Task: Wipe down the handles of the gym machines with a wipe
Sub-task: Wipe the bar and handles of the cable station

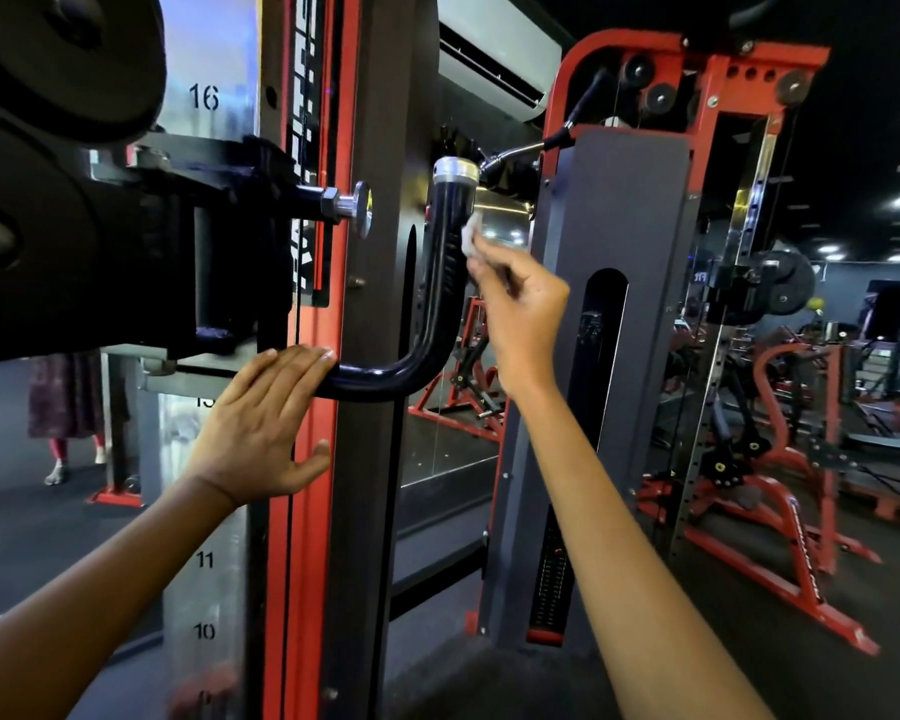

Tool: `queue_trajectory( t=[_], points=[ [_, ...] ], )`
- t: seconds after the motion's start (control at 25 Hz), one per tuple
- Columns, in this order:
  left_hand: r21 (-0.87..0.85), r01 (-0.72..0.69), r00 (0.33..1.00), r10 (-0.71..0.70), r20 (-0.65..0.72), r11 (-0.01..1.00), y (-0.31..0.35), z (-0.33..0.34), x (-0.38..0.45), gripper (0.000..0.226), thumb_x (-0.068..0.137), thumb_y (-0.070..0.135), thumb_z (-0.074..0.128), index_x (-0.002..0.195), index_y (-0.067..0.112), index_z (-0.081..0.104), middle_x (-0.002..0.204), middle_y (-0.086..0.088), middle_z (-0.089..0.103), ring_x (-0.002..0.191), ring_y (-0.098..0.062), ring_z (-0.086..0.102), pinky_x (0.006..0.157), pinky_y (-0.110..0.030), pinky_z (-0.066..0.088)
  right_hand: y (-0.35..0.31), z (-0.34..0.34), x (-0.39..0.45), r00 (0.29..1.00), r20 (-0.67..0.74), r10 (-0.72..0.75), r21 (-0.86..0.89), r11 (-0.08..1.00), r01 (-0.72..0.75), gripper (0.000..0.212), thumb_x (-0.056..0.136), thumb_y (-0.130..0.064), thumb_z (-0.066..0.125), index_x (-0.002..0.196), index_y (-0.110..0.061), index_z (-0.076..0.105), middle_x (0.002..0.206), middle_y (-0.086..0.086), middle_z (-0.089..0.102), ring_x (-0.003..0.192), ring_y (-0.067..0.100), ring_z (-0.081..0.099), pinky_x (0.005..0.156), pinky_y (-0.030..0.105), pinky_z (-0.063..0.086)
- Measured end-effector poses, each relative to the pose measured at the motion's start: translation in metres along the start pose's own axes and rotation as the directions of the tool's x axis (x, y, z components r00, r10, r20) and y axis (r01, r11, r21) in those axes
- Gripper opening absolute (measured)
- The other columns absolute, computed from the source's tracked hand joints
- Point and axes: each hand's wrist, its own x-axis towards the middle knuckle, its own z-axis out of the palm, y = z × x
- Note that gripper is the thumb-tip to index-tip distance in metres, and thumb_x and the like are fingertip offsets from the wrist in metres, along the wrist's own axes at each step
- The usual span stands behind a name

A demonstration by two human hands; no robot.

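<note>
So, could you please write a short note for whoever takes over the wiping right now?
Left hand: open, flat on the lower bend of the black handle, steadying it.
Right hand: pinches the wipe against the upright part of the handle, just below its silver cap.
Done: cannot tell how much of this handle is already wiped.
Left: probably the rest of this handle, including the lower bend under the left hand, then the handles of the other machines, such as the bar hanging at the red machine behind.
</note>
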Motion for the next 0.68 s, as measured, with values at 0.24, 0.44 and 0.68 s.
queue_trajectory(
  t=[0.24,0.44,0.68],
  points=[
    [0.004,-0.007,1.000,0.006,0.022,1.000,0.001,-0.001,0.001,0.080,0.073,0.042,0.047,0.137,-0.005,0.039,0.131,-0.022,0.052,0.125,-0.029,0.042,0.117,-0.033,0.010,0.010,0.001,-0.101,0.994,-0.075,0.081,-0.026,0.996,-0.083,0.021,0.082,0.005,0.064,0.101,-0.001,0.067,0.092,0.010,0.068,0.083,0.012,0.065,0.074,0.019,0.053],
    [-0.025,-0.006,0.999,0.006,0.031,1.000,0.001,-0.005,0.001,0.079,0.072,0.041,0.046,0.137,-0.004,0.037,0.132,-0.022,0.052,0.126,-0.028,0.042,0.116,-0.032,0.012,-0.002,0.023,-0.125,0.977,-0.213,-0.004,-0.151,0.988,-0.029,0.018,0.084,0.003,0.063,0.101,0.003,0.068,0.093,0.012,0.066,0.086,0.018,0.065,0.070,0.030,0.057],
    [-0.060,-0.024,1.000,0.024,0.014,0.998,-0.002,-0.002,0.001,0.080,0.071,0.040,0.048,0.136,-0.005,0.040,0.133,-0.021,0.052,0.126,-0.028,0.042,0.116,-0.032,0.013,-0.004,0.036,-0.128,0.969,-0.113,-0.218,-0.375,0.913,0.162,0.024,0.088,0.004,0.057,0.111,0.006,0.064,0.103,0.013,0.059,0.095,0.018,0.061,0.080,0.029,0.055]
  ],
)
